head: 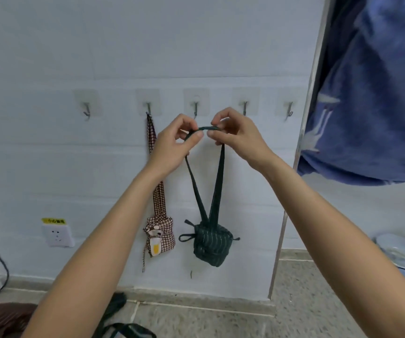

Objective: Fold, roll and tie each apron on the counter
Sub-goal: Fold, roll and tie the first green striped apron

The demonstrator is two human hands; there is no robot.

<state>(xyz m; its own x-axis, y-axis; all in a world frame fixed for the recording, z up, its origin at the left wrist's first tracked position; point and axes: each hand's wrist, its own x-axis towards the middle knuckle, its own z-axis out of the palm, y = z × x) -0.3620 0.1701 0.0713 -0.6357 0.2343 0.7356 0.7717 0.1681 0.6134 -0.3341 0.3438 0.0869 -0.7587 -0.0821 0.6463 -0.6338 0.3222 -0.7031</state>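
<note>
The green apron (210, 243) is made of matt striped cloth, the checked apron (160, 237) of woven cloth. The hooks (195, 109) are shiny metal on clear glossy plastic pads. The bench (221, 323) is speckled stone.

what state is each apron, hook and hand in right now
green apron: rolled, tied, hanging from its strap held by both hands, not on a hook
checked apron: rolled, tied, hanging on second hook
middle hook: bare, just above the strap
other hooks: bare
left hand: pinches strap
right hand: pinches strap
socket: nothing plugged in
</note>
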